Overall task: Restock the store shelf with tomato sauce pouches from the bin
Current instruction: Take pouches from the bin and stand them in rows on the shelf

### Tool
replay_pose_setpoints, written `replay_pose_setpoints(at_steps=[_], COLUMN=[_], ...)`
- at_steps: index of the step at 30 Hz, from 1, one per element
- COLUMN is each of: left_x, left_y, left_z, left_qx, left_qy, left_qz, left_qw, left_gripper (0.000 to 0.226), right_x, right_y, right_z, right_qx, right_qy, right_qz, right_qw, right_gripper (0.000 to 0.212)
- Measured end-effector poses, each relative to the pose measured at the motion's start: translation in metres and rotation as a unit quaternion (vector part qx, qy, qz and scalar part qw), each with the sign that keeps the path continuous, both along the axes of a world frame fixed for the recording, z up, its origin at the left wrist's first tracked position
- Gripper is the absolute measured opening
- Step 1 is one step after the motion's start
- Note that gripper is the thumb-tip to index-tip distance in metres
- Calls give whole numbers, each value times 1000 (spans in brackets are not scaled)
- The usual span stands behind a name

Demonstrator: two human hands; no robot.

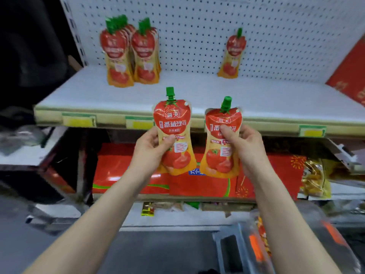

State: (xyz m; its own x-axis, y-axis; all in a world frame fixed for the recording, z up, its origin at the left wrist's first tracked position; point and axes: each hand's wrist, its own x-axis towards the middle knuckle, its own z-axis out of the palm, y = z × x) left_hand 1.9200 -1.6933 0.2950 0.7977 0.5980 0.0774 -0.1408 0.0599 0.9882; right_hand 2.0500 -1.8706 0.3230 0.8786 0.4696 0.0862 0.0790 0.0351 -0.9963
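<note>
red-and-yellow pouches are being held upright, spouts up: the left hand (152, 148) is gripping the left pouch (174, 123), thumb across its front, the right hand (245, 147) gripping the right pouch (222, 161). both are hovering just before the edge of the white shelf (256, 95); its bare stretch is lying ahead and higher, between the stacked pouches (130, 54) and a lone pouch (233, 54), leaving ample room. the bin (286, 244) is sitting low right.

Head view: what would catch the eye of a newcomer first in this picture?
First come two red pouches with green caps, held caps up in the centre in front of the shelf: the left pouch in the left hand, the right pouch in the right hand. Behind them, on that white shelf, a cluster of pouches stands at the back left and a single pouch at the back right.
</note>
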Motion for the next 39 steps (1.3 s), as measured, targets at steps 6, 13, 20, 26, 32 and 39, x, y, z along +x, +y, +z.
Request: replay_pose_setpoints(at_steps=[6, 13, 20, 26, 32, 39], left_x=[-22, -9, 23, 51, 67, 79], left_y=[76, 156, 197, 215, 217, 209], left_z=[37, 56, 62, 63, 64, 67], left_qx=[8, 25, 16, 13, 7, 15], left_qy=[-47, -81, -65, -46, -48, -42], left_qz=[78, 162, 187, 197, 184, 166], left_qw=[996, 983, 980, 979, 982, 985], left_gripper=[15, 11, 11, 10, 12, 14], right_x=[1, 48, 106, 135, 139, 138], right_y=[98, 196, 285, 326, 317, 326], right_z=[69, 98, 74, 54, 70, 103], right_qx=[25, -1, -39, -58, -87, -95], right_qy=[-49, -55, -30, -58, -184, -198], right_qz=[51, 90, 103, 90, 58, 105], right_qw=[997, 994, 993, 993, 977, 970], right_gripper=[6, 12, 9, 13, 25, 22])
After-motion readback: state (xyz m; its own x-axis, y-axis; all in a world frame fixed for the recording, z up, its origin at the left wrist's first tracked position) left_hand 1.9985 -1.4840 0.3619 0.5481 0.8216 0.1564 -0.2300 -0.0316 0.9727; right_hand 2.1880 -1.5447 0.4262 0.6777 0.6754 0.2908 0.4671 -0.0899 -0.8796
